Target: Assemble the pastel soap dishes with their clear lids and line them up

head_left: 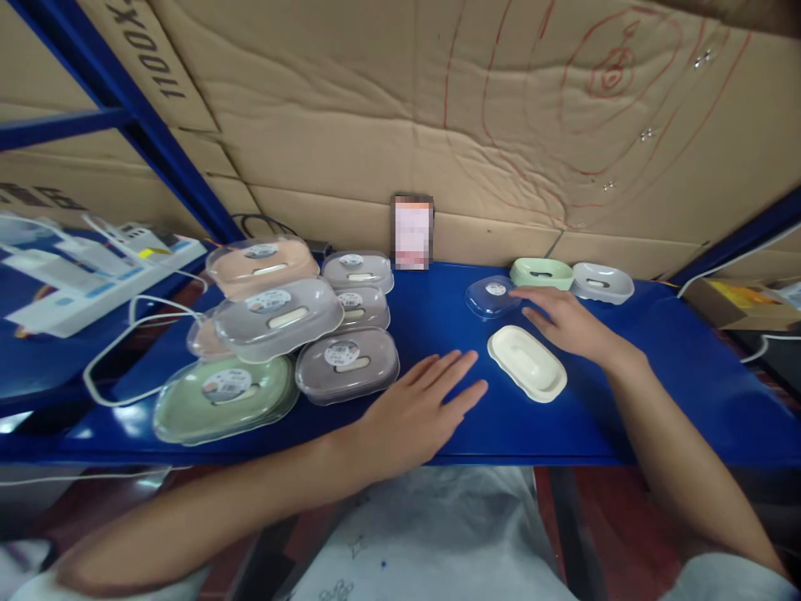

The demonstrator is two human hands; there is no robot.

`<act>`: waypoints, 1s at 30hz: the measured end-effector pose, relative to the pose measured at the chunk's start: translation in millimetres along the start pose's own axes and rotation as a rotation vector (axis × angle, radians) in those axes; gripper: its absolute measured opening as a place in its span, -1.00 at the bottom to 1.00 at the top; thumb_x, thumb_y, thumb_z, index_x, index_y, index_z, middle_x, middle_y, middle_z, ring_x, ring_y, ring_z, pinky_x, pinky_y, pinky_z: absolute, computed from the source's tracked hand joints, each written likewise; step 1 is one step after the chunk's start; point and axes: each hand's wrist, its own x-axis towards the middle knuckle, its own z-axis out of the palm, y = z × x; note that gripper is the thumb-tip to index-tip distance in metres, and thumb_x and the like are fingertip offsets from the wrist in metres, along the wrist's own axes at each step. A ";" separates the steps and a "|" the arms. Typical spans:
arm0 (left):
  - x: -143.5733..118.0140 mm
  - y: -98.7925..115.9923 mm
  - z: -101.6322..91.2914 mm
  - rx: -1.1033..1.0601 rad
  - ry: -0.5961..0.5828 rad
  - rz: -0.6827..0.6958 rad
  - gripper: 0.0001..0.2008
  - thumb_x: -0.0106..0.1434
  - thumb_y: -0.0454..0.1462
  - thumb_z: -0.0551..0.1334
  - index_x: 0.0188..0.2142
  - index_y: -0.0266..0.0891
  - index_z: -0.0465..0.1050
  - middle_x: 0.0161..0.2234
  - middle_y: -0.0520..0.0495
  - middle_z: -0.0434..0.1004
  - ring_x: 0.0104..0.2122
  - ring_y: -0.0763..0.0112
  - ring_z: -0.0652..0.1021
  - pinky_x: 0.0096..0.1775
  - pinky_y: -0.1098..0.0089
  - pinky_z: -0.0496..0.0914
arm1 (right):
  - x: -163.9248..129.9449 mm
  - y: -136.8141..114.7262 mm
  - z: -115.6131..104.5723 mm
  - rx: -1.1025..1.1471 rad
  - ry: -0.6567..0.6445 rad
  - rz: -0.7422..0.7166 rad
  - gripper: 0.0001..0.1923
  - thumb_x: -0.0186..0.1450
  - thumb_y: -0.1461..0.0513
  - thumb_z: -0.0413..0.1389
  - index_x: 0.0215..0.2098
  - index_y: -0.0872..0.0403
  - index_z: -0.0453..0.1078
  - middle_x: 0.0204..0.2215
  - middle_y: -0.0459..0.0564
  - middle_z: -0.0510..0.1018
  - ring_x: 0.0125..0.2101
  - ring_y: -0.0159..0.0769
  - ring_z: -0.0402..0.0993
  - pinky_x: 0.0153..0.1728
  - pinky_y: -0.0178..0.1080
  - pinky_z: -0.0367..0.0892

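Left of centre sit stacked lidded soap boxes [275, 334], the left hand [419, 409] lies flat and empty with fingers spread near the cream tray [526, 363] mid-frame, and the right hand [566, 321], open, reaches the clear lid [491, 298] above it.

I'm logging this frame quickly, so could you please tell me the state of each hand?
Left hand: open, flat on the blue shelf, holding nothing.
Right hand: open, fingers reaching the clear lid, holding nothing.
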 end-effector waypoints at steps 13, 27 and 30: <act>42.8 1.3 44.2 -0.045 0.008 0.087 -0.69 0.55 -0.26 0.17 0.22 -0.23 0.46 0.13 -0.21 0.55 0.12 0.05 0.54 0.32 -0.17 0.23 | 3.5 39.1 20.5 -0.106 0.125 0.088 -0.56 0.57 0.04 -0.04 0.22 0.00 0.52 0.14 0.11 0.66 0.17 0.02 0.58 0.25 0.10 0.41; 35.6 -5.7 39.7 0.041 0.017 0.086 -0.81 0.56 -0.15 0.20 -0.09 -0.21 0.50 -0.13 -0.09 0.57 -0.11 0.17 0.56 -0.03 0.12 0.31 | -2.6 63.9 32.3 -0.312 0.177 0.264 -0.42 0.49 0.07 0.01 0.42 0.07 0.31 0.37 0.31 0.40 0.35 0.31 0.28 0.28 0.39 0.20; 35.9 -6.3 39.7 0.019 0.023 0.015 -0.80 0.56 -0.14 0.20 -0.09 -0.21 0.51 -0.16 -0.08 0.57 -0.12 0.16 0.56 -0.08 0.12 0.32 | -1.7 70.1 29.5 -0.330 0.226 0.318 -0.42 0.47 0.08 0.03 0.39 0.10 0.34 0.27 0.35 0.50 0.30 0.35 0.34 0.27 0.49 0.09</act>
